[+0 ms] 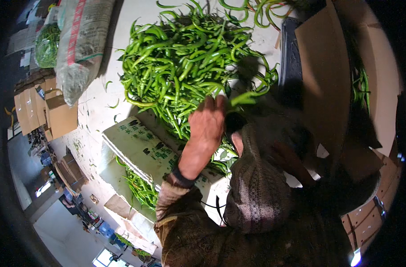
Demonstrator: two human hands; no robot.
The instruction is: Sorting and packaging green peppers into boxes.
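Note:
A big heap of long green chili peppers (pixel 186 63) lies on a pale surface before me. My left hand (pixel 208 121), with a dark band at its wrist, reaches back-up into the near edge of the heap. Its fingertips touch the peppers and are partly hidden, so its grip is unclear. My right forearm (pixel 291 162) is in deep shadow, and the hand at its end cannot be made out. A motion-blurred bunch of green peppers (pixel 244 98) shows just beyond that shadow. Under my left forearm sits a printed pale foam box (pixel 139 143) with more peppers (pixel 141 187) beside it.
An open cardboard box (pixel 323 63) with some peppers inside stands at the right, beside a dark crate edge (pixel 290 53). A stuffed woven sack (pixel 84 43) lies at upper left, near a bag of green produce (pixel 47 45) and cardboard boxes (pixel 61 115). Patterned cloth (pixel 256 190) covers part of my front.

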